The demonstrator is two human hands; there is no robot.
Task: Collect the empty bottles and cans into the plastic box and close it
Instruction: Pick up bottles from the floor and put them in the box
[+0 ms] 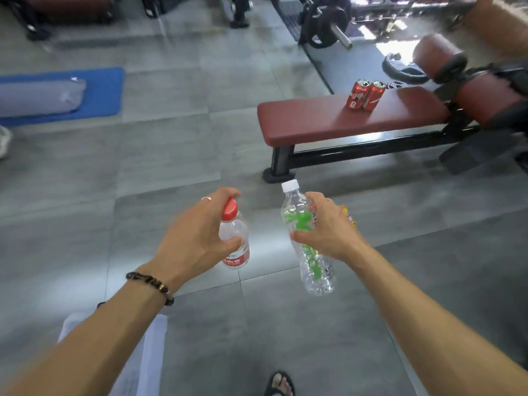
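My left hand (pixel 197 232) grips a small clear bottle with a red cap and red label (pixel 235 241) above the grey floor. My right hand (pixel 328 227) grips a taller clear bottle with a white cap and green lettering (pixel 311 267); a bit of orange and yellow packaging (pixel 347 214) peeks out behind that hand. Two red cans (pixel 365 95) stand side by side on the dark red gym bench (pixel 328 121) ahead to the right. No plastic box is in view.
A blue mat (pixel 94 92) with a grey rolled pad (pixel 37 95) lies at the left. A barbell with weight plates (pixel 328 24) and padded machines stand at the back and right. A white towel (pixel 148 352) and my sandalled foot (pixel 281 384) are below.
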